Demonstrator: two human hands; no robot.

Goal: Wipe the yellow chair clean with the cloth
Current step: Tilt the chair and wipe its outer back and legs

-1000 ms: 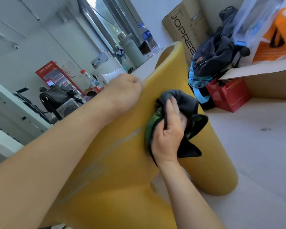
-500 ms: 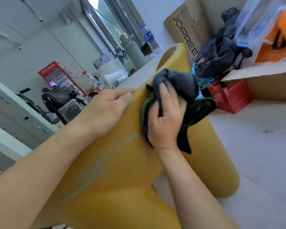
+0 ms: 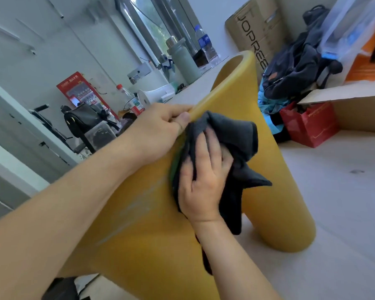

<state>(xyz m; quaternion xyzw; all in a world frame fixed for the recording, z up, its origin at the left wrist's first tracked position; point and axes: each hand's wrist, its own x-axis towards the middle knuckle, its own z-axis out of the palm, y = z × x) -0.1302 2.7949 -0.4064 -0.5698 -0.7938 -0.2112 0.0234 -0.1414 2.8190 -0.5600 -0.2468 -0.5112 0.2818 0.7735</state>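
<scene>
The yellow chair [image 3: 139, 230] fills the middle of the head view, lying tilted with its rounded leg end on the floor at the right. My left hand [image 3: 158, 128] grips the chair's upper edge, fingers curled over it. A dark grey cloth [image 3: 238, 135] with a green layer underneath is bunched against the chair's side just right of that hand. My right hand [image 3: 204, 178] holds the cloth and presses it on the chair, fingers pointing up. Pale dusty streaks run across the yellow surface below and left of the cloth.
A red bag [image 3: 310, 124], an open cardboard box [image 3: 355, 109] and a dark backpack [image 3: 294, 68] crowd the floor behind the chair at the right. A tall cardboard box [image 3: 253, 33] stands by the wall. Bottles [image 3: 206, 46] and a flask [image 3: 182, 59] sit on the white surface beyond.
My right hand first pushed the cloth up to the chair's top edge, then drew it back down a little. My left hand slid along the edge and now curls over it beside the cloth.
</scene>
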